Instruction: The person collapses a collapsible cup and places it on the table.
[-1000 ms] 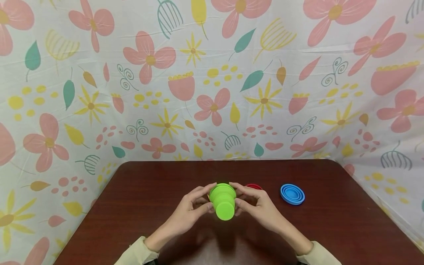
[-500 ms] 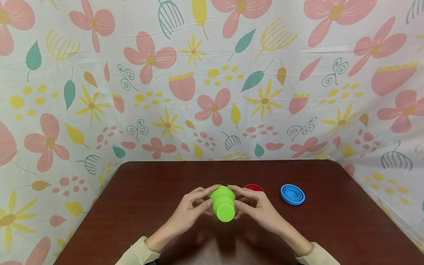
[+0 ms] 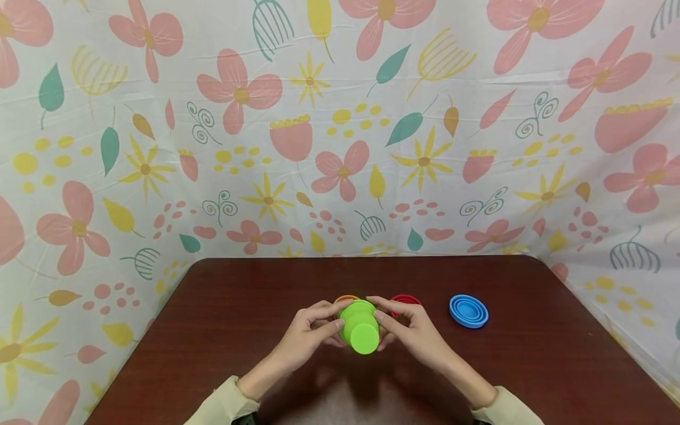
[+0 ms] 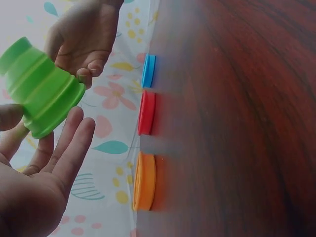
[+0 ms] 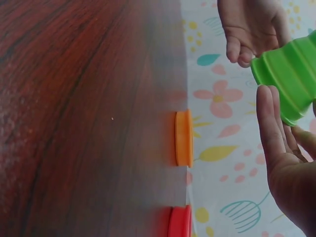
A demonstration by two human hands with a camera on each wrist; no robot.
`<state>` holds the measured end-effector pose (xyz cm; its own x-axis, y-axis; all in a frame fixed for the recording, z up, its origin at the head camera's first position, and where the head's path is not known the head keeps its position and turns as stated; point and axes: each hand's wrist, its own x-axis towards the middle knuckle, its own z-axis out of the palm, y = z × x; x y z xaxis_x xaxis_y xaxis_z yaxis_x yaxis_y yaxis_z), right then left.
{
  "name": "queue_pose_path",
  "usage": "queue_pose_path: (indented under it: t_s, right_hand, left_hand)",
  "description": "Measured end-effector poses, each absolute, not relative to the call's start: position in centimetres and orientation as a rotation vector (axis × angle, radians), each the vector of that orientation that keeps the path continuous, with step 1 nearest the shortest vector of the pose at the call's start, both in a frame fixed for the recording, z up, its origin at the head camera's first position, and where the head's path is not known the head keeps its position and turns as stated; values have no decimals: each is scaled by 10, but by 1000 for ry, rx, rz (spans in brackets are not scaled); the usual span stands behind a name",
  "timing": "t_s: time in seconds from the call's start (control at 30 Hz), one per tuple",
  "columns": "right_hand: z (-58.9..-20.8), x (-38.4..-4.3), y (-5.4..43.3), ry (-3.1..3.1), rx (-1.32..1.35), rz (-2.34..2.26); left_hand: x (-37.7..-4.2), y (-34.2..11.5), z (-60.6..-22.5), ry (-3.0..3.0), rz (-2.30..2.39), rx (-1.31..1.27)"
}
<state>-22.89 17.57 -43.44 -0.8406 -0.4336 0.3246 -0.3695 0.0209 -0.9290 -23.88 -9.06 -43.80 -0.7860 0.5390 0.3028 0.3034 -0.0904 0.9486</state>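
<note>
Both hands hold a green collapsible cup [image 3: 364, 337] above the table, pulled out to its stepped, tapering shape. Its narrow base faces the head camera and its wide rim points away. The left hand [image 3: 300, 335] pinches it from the left with thumb and fingers. On the other side the right hand [image 3: 413, 332] grips it, thumb on the side wall and index finger near the rim. In the left wrist view the ribbed wall of the cup [image 4: 44, 91] shows above the table, tilted. The cup's inside is hidden.
Behind the hands, a flattened orange cup [image 4: 144, 181] and a flattened red cup [image 3: 406, 299] lie on the dark wooden table [image 3: 239, 295]. A flattened blue cup [image 3: 468, 311] lies farther right. A flowered cloth [image 3: 340, 118] hangs behind the table.
The green cup has dropped slightly and turned, its base swinging a little right. The right thumb has moved up its side. More of the orange cup now shows behind it.
</note>
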Motion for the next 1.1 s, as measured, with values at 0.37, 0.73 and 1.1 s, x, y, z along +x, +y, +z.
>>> queue_pose_path:
  t_s: [0.37, 0.73, 1.1]
  right_hand:
    - [-435, -228, 173, 2122, -859, -1975]
    - [-434, -227, 169, 2073, -740, -2047]
    - [-436, -229, 168, 2084, -729, -2073]
  left_hand:
    - [-237, -90, -438, 2081, 2000, 866]
    - [-235, -84, -436, 2126, 2041, 768]
    - [-237, -83, -437, 2186, 2029, 781]
